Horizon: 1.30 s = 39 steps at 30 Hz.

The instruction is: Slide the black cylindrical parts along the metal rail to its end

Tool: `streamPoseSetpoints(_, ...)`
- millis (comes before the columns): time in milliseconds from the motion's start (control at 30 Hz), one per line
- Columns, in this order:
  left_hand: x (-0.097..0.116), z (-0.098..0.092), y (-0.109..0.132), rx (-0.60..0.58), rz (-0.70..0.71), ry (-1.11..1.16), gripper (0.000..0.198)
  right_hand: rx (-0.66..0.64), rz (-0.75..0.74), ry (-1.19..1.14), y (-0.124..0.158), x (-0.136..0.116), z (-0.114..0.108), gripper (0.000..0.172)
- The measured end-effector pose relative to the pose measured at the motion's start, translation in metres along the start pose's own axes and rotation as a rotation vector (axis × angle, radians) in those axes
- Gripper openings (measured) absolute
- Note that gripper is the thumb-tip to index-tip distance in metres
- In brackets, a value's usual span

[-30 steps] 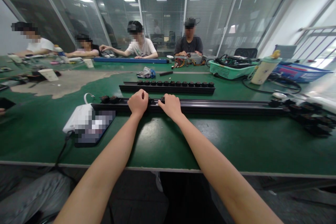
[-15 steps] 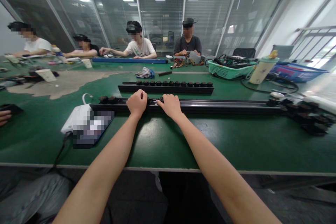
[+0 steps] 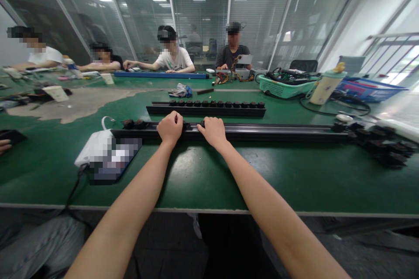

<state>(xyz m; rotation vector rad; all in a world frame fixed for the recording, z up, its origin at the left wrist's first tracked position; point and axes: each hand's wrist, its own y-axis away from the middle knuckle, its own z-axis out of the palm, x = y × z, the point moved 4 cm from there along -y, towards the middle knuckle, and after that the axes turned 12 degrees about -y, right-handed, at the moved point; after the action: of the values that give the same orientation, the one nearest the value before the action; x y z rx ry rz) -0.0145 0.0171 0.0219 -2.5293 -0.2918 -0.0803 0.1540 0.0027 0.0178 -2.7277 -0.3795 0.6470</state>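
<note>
A long black metal rail with a shiny inner channel lies across the green table in front of me. My left hand is closed in a fist over its left part, around a small black part that mostly hides behind the fingers. Just to the right, my right hand grips another small black part at the rail, thumb stretched toward the left hand. Two black blocky parts sit at the rail's left end. Behind it stands a shorter black rail carrying a row of similar parts.
A pile of black parts lies by the rail's right end. A white device and a phone lie at the left. Farther back are a green basket, a tumbler, a crumpled cloth and several seated people.
My right thumb has shifted slightly to the right; both hands otherwise stay at the same place on the rail. Across the table, a person has tilted up a grey box lid.
</note>
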Motion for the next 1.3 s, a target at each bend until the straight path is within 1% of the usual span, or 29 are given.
streamPoseSetpoints(233, -0.001, 0.002, -0.001, 0.017, 0.001, 0.014, 0.034, 0.011, 0.011, 0.01, 0.002, 0.003, -0.002, 0.035)
streamPoseSetpoints(733, -0.001, 0.003, -0.001, 0.006, -0.011, 0.025, 0.033, 0.003, 0.027, -0.009, 0.001, 0.007, -0.003, 0.035)
streamPoseSetpoints(1100, -0.001, 0.002, -0.001, 0.01, -0.003, 0.013, 0.034, -0.034, 0.091, -0.117, -0.002, 0.016, -0.004, 0.037)
streamPoseSetpoints(1300, -0.001, 0.002, -0.001, -0.003, -0.01, -0.005, 0.036, -0.029, 0.103, -0.118, -0.004, 0.018, -0.003, 0.035)
